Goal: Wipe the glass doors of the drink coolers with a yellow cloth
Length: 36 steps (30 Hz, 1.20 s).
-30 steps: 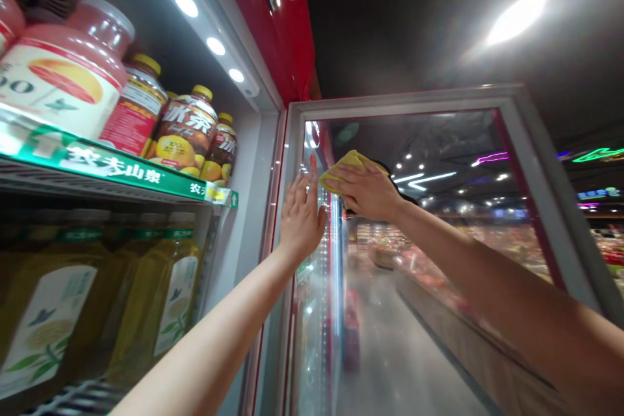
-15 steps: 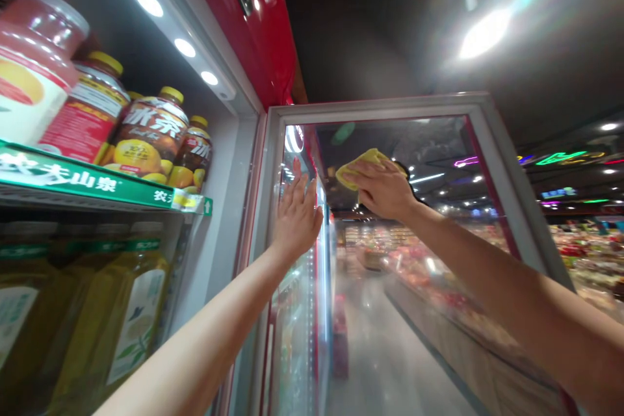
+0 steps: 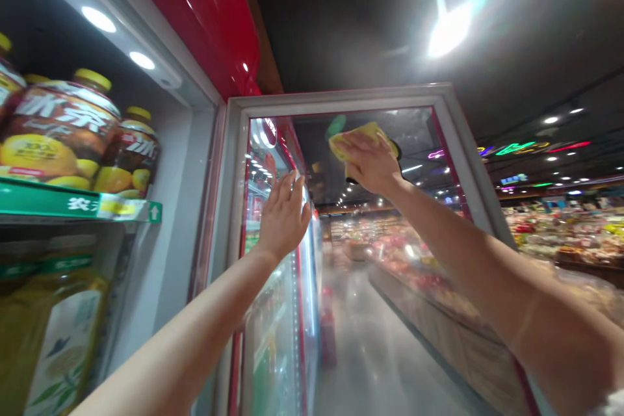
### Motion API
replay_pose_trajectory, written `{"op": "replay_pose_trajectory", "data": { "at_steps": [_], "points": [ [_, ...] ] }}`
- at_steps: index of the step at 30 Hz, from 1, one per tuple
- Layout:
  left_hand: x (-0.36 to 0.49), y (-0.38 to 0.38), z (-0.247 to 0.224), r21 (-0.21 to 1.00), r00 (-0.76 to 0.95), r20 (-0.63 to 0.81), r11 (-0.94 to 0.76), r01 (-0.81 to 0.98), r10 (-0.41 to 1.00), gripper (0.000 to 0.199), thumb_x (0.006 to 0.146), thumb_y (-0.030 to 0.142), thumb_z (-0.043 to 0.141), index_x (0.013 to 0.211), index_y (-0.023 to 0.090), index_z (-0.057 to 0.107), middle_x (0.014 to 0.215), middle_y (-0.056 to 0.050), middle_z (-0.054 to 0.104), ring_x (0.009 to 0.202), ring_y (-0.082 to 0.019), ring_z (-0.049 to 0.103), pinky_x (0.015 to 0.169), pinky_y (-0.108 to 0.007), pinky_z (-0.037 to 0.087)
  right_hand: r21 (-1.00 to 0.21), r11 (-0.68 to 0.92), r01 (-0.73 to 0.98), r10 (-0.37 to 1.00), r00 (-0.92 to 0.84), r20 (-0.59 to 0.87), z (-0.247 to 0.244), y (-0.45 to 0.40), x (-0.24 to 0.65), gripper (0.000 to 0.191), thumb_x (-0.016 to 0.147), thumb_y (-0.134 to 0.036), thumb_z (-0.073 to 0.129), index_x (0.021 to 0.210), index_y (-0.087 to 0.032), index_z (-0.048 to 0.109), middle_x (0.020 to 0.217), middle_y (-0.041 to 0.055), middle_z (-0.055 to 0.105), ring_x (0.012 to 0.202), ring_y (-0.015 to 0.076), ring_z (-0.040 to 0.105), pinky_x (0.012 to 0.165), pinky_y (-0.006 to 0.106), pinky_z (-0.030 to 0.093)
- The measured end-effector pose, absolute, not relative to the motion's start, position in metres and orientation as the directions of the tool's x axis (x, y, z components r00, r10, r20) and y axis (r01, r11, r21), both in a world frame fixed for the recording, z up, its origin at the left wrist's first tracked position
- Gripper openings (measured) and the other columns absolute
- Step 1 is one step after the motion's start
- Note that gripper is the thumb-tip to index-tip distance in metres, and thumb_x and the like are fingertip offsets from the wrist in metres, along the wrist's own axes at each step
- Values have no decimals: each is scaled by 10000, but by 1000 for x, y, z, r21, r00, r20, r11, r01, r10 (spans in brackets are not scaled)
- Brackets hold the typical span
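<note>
A glass fridge door (image 3: pixel 341 92) with a grey frame stands swung open in front of me. My left hand (image 3: pixel 283 216) is at the left part of the glass, fingers stretched out and nothing in it; whether the palm touches the pane I cannot tell. Higher up and to the right, my right hand (image 3: pixel 373 159) presses a yellow cloth (image 3: pixel 344 143) against the upper part of the glass. The cloth is spread under the fingers, and part of it is hidden by the hand. A faint smeary patch shows on the pane near the top right.
At left, the lit fridge holds iced tea bottles (image 3: pixel 61 123) above a green shelf strip (image 3: pixel 49 198), with large yellow-green drink bottles (image 3: pixel 63 338) below. A red fridge header (image 3: pixel 205 19) juts overhead. Produce displays (image 3: pixel 560 227) stand beyond at right.
My view has turned to the right, so the fridge and door sit farther left. The right hand and cloth remain on the upper glass, and the left hand stays on the door's left side.
</note>
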<state>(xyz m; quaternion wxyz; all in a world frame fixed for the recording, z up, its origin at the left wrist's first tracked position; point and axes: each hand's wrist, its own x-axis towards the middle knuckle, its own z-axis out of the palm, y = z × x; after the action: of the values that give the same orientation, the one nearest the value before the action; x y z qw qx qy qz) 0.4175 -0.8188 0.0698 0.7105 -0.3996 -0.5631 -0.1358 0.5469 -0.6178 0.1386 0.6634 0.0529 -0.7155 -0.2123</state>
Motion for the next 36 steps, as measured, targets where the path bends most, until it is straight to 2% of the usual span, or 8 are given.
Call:
{"op": "replay_pose_trajectory", "data": {
  "at_steps": [3, 7, 9, 15, 22, 28, 33, 36],
  "points": [
    [422, -806, 76, -408, 317, 912, 639, 652, 259, 542, 992, 308, 392, 1484, 82, 421, 1569, -216, 434, 1490, -320, 375, 1228, -516, 324, 136, 952, 273, -151, 35, 988, 141, -621, 542, 501, 976, -282, 493, 1474, -245, 529, 1568, 123, 472, 1448, 346, 392, 1209, 640, 220],
    [426, -791, 80, -434, 348, 900, 605, 667, 262, 571, 991, 323, 389, 1509, 81, 394, 1593, -209, 406, 1520, -318, 317, 1235, -524, 303, 432, 881, 192, -409, -152, 900, 126, -624, 541, 486, 991, -207, 459, 1464, -285, 535, 1528, 42, 540, 1427, 260, 450, 1264, 559, 162],
    [427, -788, 80, -441, 354, 897, 601, 667, 265, 569, 992, 327, 393, 1504, 79, 407, 1585, -205, 420, 1520, -314, 320, 1240, -515, 297, 460, 870, 179, -430, -181, 884, 123, -611, 550, 455, 1005, -214, 445, 1435, -307, 563, 1520, -11, 553, 1426, 228, 463, 1281, 541, 120],
    [430, -784, 79, -404, 316, 914, 638, 656, 253, 573, 993, 330, 394, 1499, 63, 431, 1595, -199, 413, 1511, -316, 342, 1256, -507, 253, -4, 938, 347, -17, 57, 998, 127, -596, 556, 498, 1014, -251, 390, 1499, -213, 493, 1587, 110, 455, 1481, 337, 379, 1211, 693, 167],
    [442, -756, 88, -336, 294, 940, 630, 700, 174, 609, 980, 378, 426, 1537, 135, 408, 1608, -178, 398, 1533, -348, 286, 1250, -644, 91, 260, 901, 346, -229, -128, 965, 132, -599, 555, 506, 1033, -338, 380, 1537, -350, 418, 1638, -15, 387, 1503, 241, 348, 1225, 554, 263],
    [447, -745, 93, -324, 294, 944, 591, 738, 151, 602, 964, 353, 452, 1526, 140, 430, 1614, -155, 394, 1524, -339, 311, 1255, -633, 115, -102, 901, 422, 53, 126, 991, 109, -570, 569, 512, 997, -282, 369, 1484, -214, 512, 1573, 135, 470, 1446, 332, 412, 1153, 617, 302],
    [452, -733, 90, -424, 355, 905, 539, 728, 232, 588, 977, 352, 427, 1527, 145, 425, 1614, -153, 394, 1528, -302, 313, 1269, -589, 101, 110, 899, 424, -106, -33, 994, 106, -587, 565, 530, 998, -277, 364, 1519, -251, 459, 1598, 109, 439, 1457, 321, 391, 1166, 617, 277],
    [460, -721, 90, -439, 350, 898, 526, 728, 265, 592, 976, 346, 427, 1534, 148, 412, 1630, -158, 361, 1534, -309, 297, 1263, -607, 101, 108, 891, 442, -99, -45, 994, 127, -572, 572, 529, 1017, -299, 332, 1536, -269, 429, 1613, 81, 423, 1469, 330, 377, 1200, 668, 163]
  ]
}}
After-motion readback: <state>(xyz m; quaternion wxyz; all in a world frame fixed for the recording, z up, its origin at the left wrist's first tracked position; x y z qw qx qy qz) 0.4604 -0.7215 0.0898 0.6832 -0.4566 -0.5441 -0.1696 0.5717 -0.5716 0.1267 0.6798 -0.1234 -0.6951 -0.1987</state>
